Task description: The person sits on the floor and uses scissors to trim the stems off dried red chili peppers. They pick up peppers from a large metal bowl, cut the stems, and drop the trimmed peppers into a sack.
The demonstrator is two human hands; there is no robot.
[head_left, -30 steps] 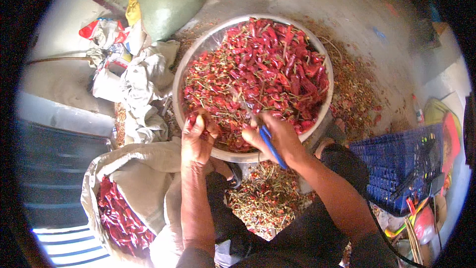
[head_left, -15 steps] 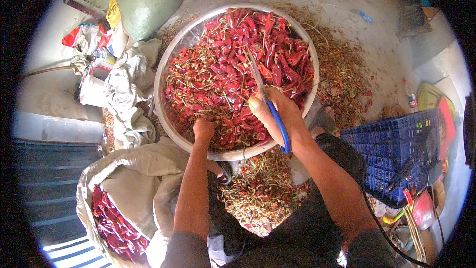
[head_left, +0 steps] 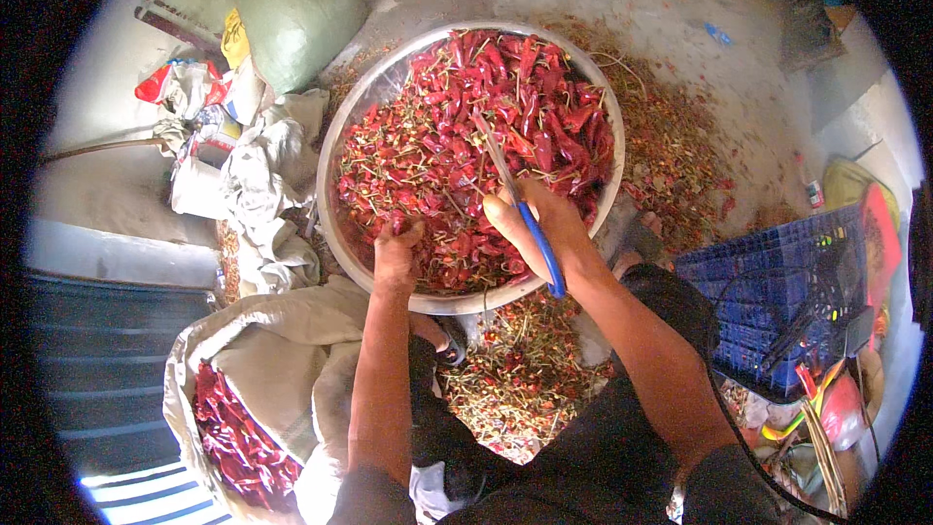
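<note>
A wide metal basin (head_left: 328,175) is heaped with dried red chili peppers (head_left: 457,126), many with pale stems. My right hand (head_left: 552,233) is closed round the blue handles of scissors (head_left: 503,160) over the basin's right half. Their blades point up and to the left above the peppers. Over the near left part of the basin, my left hand (head_left: 396,251) is closed, thumb against fingers. Red pepper shows between its fingertips; how many it grips is hidden.
A pale sack (head_left: 267,384) of red peppers stands open at lower left. Stem scraps (head_left: 515,379) lie between my feet and right of the basin. A blue crate (head_left: 777,292) stands at right. Crumpled white sacks (head_left: 267,165) and a full green sack (head_left: 301,15) are at left.
My left hand has come up out of the heap, its thumb and fingertips now showing with red pepper between them. The scissors stay in my right hand, barely shifted. The view has moved slightly.
</note>
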